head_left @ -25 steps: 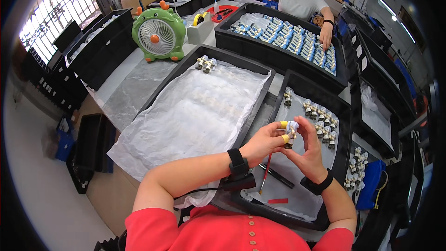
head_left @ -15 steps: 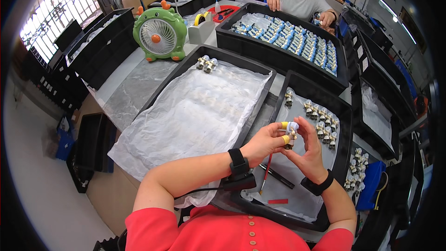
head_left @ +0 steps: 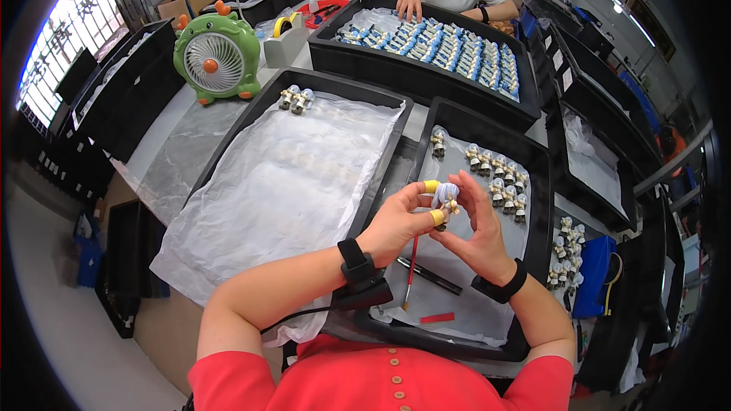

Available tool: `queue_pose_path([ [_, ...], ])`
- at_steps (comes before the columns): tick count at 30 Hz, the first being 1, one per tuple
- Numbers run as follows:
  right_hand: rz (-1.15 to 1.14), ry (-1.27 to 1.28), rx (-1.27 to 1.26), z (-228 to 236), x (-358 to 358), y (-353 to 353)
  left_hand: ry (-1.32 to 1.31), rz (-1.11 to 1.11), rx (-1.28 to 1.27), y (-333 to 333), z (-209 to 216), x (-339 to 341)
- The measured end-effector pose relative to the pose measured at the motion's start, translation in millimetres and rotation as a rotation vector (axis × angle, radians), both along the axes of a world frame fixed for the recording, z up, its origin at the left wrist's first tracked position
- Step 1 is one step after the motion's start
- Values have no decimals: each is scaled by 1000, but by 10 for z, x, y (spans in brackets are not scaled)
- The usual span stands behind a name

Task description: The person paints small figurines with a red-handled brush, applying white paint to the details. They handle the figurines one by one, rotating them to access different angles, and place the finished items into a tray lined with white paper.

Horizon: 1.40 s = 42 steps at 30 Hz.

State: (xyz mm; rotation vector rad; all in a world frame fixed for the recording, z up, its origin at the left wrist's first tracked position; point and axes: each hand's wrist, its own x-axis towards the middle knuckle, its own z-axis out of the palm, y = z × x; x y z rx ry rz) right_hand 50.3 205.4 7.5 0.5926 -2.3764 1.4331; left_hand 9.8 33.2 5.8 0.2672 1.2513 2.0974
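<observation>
A small figurine point(head_left: 446, 199) with a pale blue-white head and gold trim is held up over the right-hand black tray point(head_left: 539, 259). My left hand point(head_left: 397, 221), with yellow wraps on thumb and forefinger, pinches it from the left. Curved around its right side is my right hand point(head_left: 481, 237), its thumb near the base and fingertips at the head. Below the hands, a red-handled paintbrush point(head_left: 412, 274) slants in the tray beside a black pen-like tool point(head_left: 434, 277) and a red strip point(head_left: 437, 318). Several similar figurines point(head_left: 499, 171) stand at the tray's far side.
Left of it, a black tray lined with white sheeting point(head_left: 282, 175) bears two figurines point(head_left: 296, 99). A green frog-shaped fan point(head_left: 217, 57) stands beyond. Across the table, a person's hand point(head_left: 409, 1) reaches into a deep tray point(head_left: 426, 72) of blue-and-white figurines. More figurines point(head_left: 565, 255) lie at right.
The view has shifted, so the scene sits further left. The figurine has turned in my fingers, still between both hands. The person opposite has lowered a hand onto the blue-and-white figurines.
</observation>
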Motion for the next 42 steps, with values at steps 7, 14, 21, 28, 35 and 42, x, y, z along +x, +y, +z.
queue_pose_path([
  [7,31,-73,-120,-5,-13,16,36,23,-2,-13,8,5],
  [14,-17,13,59,72,19,18,67,46,0,9,21,31],
  [21,-39,121,160,103,53,-34,60,-55,34,6,8,23],
  [28,-22,68,68,119,58,-9,-152,-139,284,-9,38,-8],
  [35,-20,118,158,130,56,-2,-53,-89,185,-6,-37,0],
  [42,-14,73,111,143,50,10,-152,-119,298,-13,39,-1],
])
